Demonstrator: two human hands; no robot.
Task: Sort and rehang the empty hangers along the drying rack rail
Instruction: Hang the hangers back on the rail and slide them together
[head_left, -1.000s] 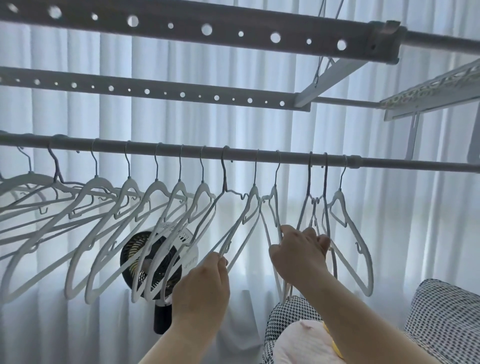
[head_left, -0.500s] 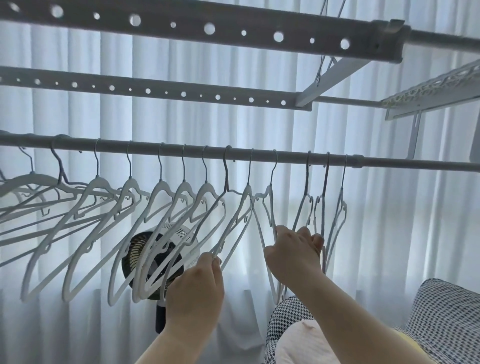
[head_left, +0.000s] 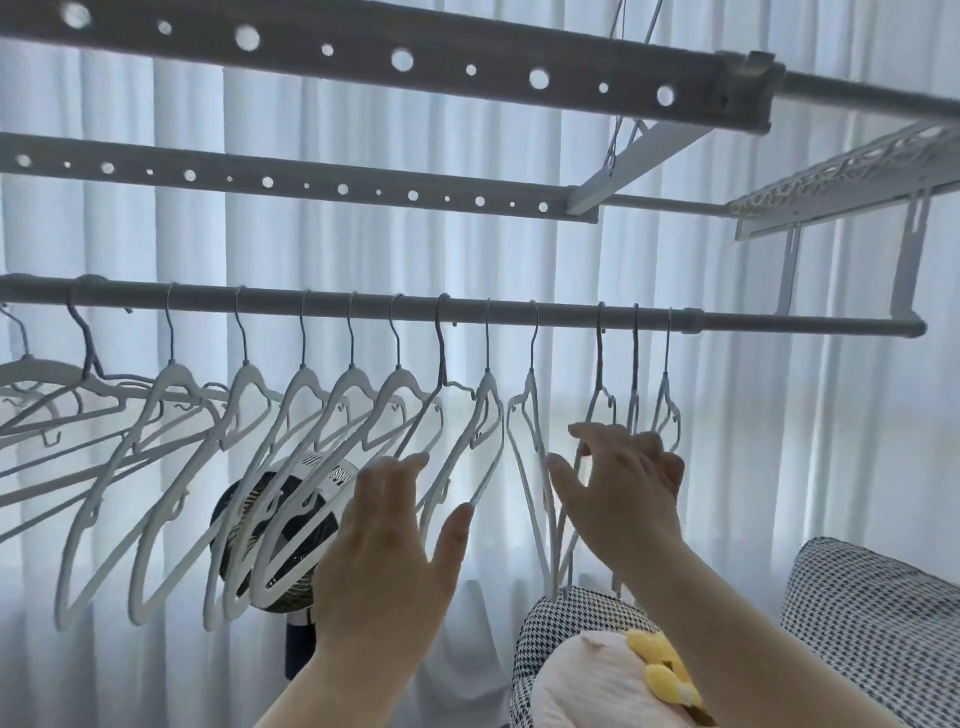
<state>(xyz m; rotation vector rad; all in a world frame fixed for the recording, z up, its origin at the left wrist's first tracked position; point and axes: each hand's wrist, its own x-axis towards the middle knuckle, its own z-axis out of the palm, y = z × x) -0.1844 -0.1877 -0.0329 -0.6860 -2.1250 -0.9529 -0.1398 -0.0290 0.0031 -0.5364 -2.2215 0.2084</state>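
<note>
1. The rail (head_left: 519, 314) runs left to right above and ahead of me. The empty hangers (head_left: 311, 395) hang from it in a row by their hooks, with their bodies dropping down toward my hands.
2. My left hand (head_left: 384, 535) is spread and released, grasping nothing. Its fingertips reach the lower arms of the mid-rail hangers, and the thumb lies just beside one sloping arm.
3. My right hand (head_left: 623, 488) is also spread and loose, holding nothing. It lies in front of the tight cluster of three hangers (head_left: 635, 395) near the rail's right end; I cannot tell whether the fingers touch them.
4. Between my hands hangs a single hanger (head_left: 531, 410), turned nearly edge-on, its long arm running down past my right thumb. I judge the right hand is nearer to it.
5. The hangers left of my left hand slant and overlap, while those on the right hang narrow. Any shift, I judge, must go sideways along the rail's length, not toward me.
</note>
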